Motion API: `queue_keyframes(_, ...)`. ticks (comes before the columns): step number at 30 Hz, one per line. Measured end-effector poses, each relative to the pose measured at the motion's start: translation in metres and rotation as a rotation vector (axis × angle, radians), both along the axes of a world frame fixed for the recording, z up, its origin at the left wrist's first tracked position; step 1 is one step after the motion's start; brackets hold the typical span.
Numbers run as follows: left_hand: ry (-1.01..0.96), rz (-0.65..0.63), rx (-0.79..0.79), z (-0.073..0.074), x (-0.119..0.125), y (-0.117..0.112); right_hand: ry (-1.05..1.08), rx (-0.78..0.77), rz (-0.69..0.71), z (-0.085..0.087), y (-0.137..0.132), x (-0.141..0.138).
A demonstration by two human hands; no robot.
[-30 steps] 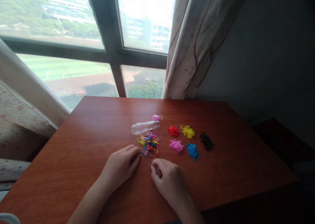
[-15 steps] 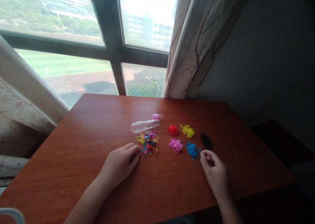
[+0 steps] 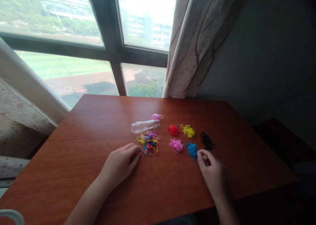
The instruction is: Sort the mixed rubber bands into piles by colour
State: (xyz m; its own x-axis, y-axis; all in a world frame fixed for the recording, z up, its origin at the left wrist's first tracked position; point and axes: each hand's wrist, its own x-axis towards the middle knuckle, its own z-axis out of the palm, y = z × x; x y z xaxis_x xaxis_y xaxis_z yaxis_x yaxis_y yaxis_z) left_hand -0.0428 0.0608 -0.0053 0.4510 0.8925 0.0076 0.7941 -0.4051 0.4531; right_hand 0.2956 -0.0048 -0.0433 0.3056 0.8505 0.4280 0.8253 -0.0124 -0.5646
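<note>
On the table's middle lies a mixed pile of small coloured rubber bands (image 3: 149, 142). My left hand (image 3: 123, 160) rests at its near left edge, thumb and forefinger drawn together; a dark or blue band shows at their tips, too small to tell if held. My right hand (image 3: 212, 169) is closed in a pinch at the right edge of the blue rubber bands (image 3: 191, 150), on a blue rubber band mostly hidden by the fingertips. Around it lie separate heaps of pink bands (image 3: 176, 145), red bands (image 3: 173, 130), yellow bands (image 3: 188, 131) and black bands (image 3: 206, 140).
Behind the mixed pile, a clear bottle-shaped container (image 3: 145, 126) lies on its side, with a pink cap with a loop (image 3: 156, 116) beyond its mouth. The brown wooden table (image 3: 118, 109) meets a window and curtain (image 3: 187, 63). A white curved object (image 3: 11, 214) shows at the near left corner.
My right hand has moved slightly left, bringing its fingertips and the blue rubber band against the blue heap. My left hand has stayed in place.
</note>
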Motion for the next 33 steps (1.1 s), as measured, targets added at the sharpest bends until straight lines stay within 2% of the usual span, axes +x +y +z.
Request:
queue_keyframes(3,0.001,-0.003,-0.006,0.000,0.000,0.000,0.025,0.017,0.055,0.002,-0.002,-0.015)
queue_keyframes(10,-0.002,-0.001,-0.001,-0.002,-0.001,0.000,-0.007,-0.071,0.398,0.008,-0.004,-0.082)
queue_keyframes(13,-0.005,0.000,0.001,-0.001,-0.001,0.000,-0.026,-0.119,0.471,0.013,0.001,-0.102)
queue_keyframes(18,0.008,-0.001,0.013,-0.001,0.000,0.000,-0.011,-0.181,0.484,0.016,0.012,-0.114)
queue_keyframes(33,-0.006,-0.006,0.003,0.000,0.001,0.001,-0.015,-0.210,0.441,0.015,0.030,-0.120)
